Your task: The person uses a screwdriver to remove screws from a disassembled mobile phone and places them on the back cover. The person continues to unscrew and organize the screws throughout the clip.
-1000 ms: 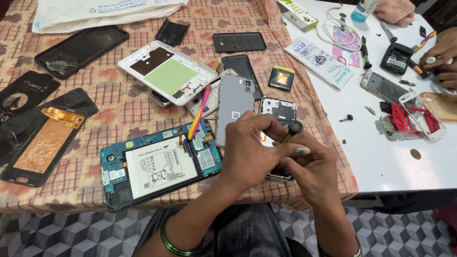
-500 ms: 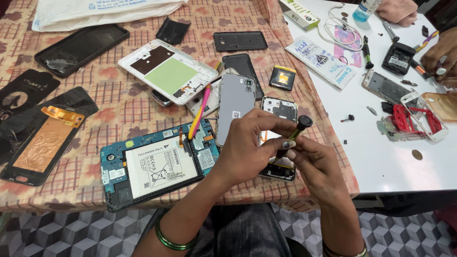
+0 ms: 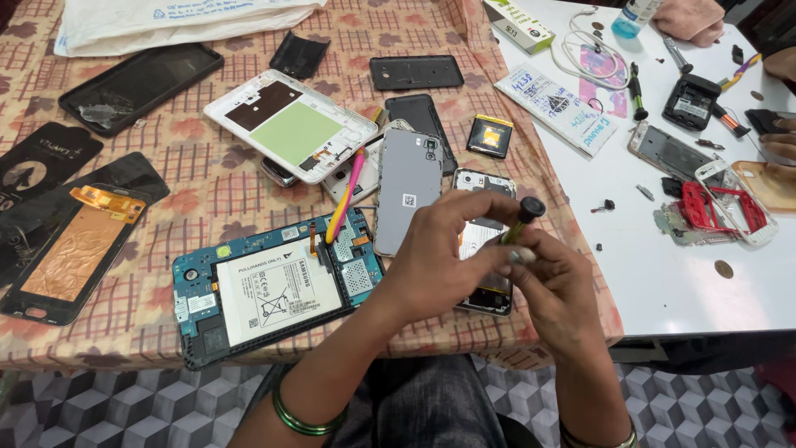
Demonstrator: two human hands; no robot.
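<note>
- The right hand (image 3: 557,286) had lifted the black-capped screwdriver (image 3: 520,217) higher, tip aimed at the opened phone (image 3: 483,241).
- The left hand (image 3: 444,257) gripped that phone, right of the tablet (image 3: 274,286); work continued.

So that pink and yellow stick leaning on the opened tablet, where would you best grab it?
Probably by its upper end, coming from above. The stick lies slanted with its lower tip among the parts of the opened tablet, while the upper end pokes out over the white frame, leaving room for fingertips on both sides.
</note>
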